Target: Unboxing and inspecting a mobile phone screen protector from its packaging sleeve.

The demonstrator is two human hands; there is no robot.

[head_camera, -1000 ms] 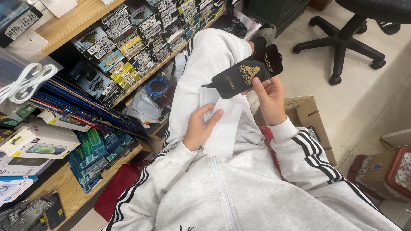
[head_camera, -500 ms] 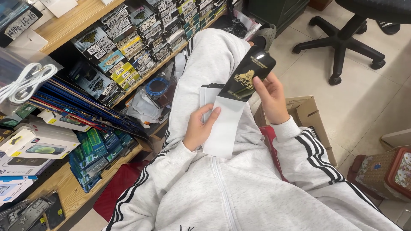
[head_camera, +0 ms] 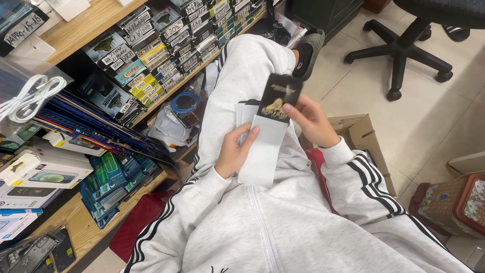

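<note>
1. Two flat things meet over the person's lap: a black packet with a gold emblem [head_camera: 279, 97] and a white sleeve [head_camera: 263, 146], the packet's lower edge overlapping the sleeve's top, so the two line up lengthwise.
2. Right hand [head_camera: 313, 120] pinches the black packet at its right edge, fingers curled and thumb in front, wrist bent inward from the right.
3. Left hand [head_camera: 235, 149] braces the white sleeve from the left, fingers closed along its edge, holding it flat against the thigh.
4. More flat pieces [head_camera: 246, 111] lie beneath on the leg, partly hidden.
5. Left of the lap, wooden shelves [head_camera: 81, 25] hold rows of small boxed packs; a cardboard box [head_camera: 361, 134] sits on the floor to the right, an office chair [head_camera: 404, 45] farther off.
</note>
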